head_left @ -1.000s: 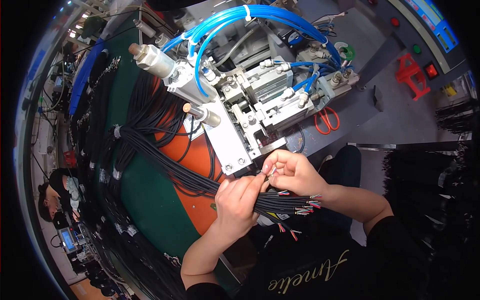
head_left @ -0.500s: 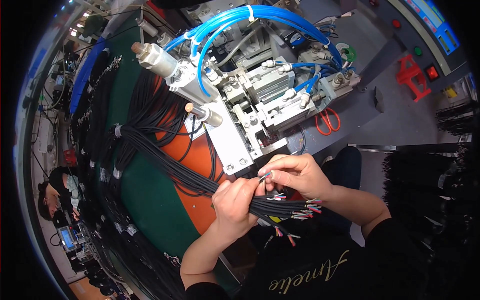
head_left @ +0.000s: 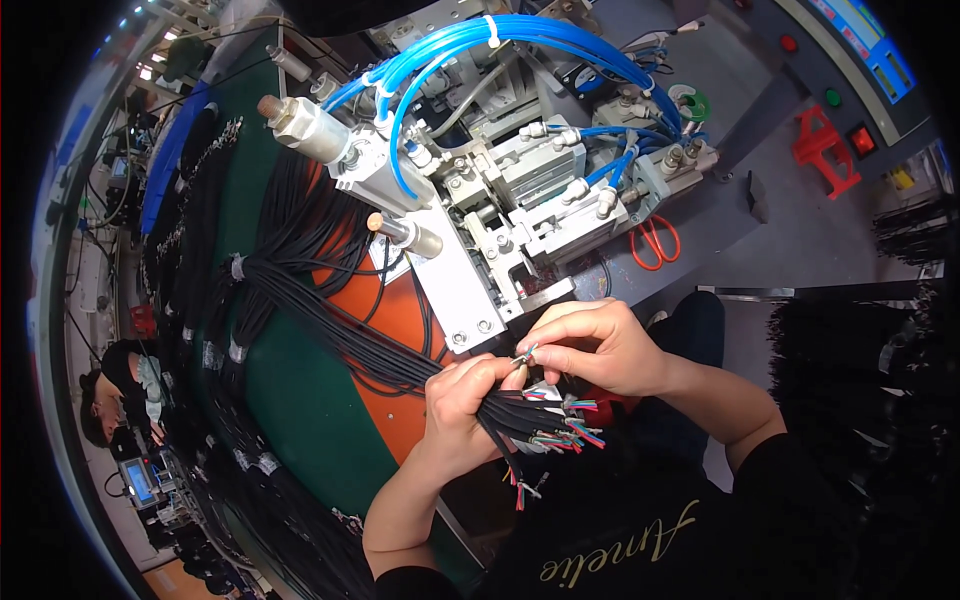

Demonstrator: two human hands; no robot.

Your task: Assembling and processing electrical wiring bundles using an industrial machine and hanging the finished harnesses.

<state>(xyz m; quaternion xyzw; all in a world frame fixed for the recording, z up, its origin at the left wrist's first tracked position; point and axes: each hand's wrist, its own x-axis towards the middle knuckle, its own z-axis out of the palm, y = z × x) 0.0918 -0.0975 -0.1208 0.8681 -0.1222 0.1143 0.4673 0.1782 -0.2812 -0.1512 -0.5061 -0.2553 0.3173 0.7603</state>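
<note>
A bundle of black cables [head_left: 365, 345] runs from the left into my left hand [head_left: 462, 405], which is closed around it. Beyond that hand the cable ends [head_left: 570, 436] fan out, with red, green, blue and white wires bared. Between the left thumb and forefinger one cable end is pinched upward, its thin coloured wires [head_left: 526, 354] showing. My right hand [head_left: 595, 350] pinches these wires with thumb and forefinger, close to the left fingertips. Both hands are just in front of the metal plate of a pneumatic machine [head_left: 460, 300].
Blue air hoses [head_left: 500, 35] arch over the machine. Red-handled scissors [head_left: 655, 243] lie to its right. More black cables [head_left: 290, 215] spread over the green and orange table [head_left: 300, 400]. A red stool [head_left: 825, 152] stands at the far right, and another person [head_left: 125, 390] is at far left.
The cable ends below my left hand have swung left and down. My right hand has shifted slightly left, still pinching the thin wires.
</note>
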